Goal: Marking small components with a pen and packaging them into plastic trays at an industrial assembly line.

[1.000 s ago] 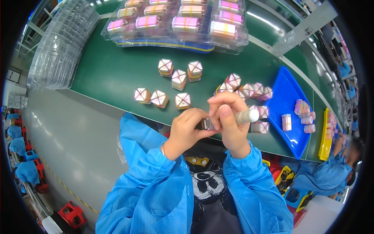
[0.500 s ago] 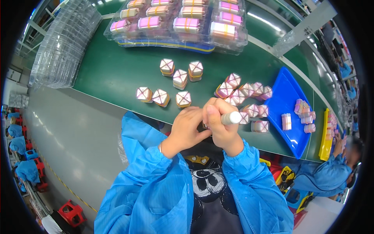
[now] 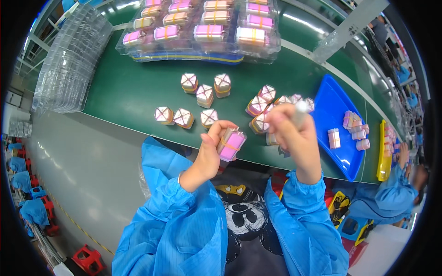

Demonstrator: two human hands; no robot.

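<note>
My left hand [image 3: 206,157] grips a small pink block bundle [image 3: 232,144] with an orange rubber band round it, tilted above the table's near edge. In my right hand [image 3: 297,138] is a pale marker pen [image 3: 301,112], its light end pointing up; this hand is blurred by motion. Just beyond it a cluster of similar bundles [image 3: 257,105] stands on end, partly hidden by the hand. Several more upright bundles [image 3: 204,95], with dark crossing lines on their pale tops, stand beyond my left hand.
At the back a clear plastic tray [image 3: 184,48] holds rows of pink and white bundles. Nested clear trays [image 3: 69,64] are stacked at far left. A blue tray [image 3: 343,158] with several bundles lies right, beside a yellow tray [image 3: 383,170] and a co-worker's blue sleeve [image 3: 398,193].
My hands have come apart. The right, with the marker, has moved right over the cluster; the left has turned so the pink bundle shows. The whole view has shifted slightly.
</note>
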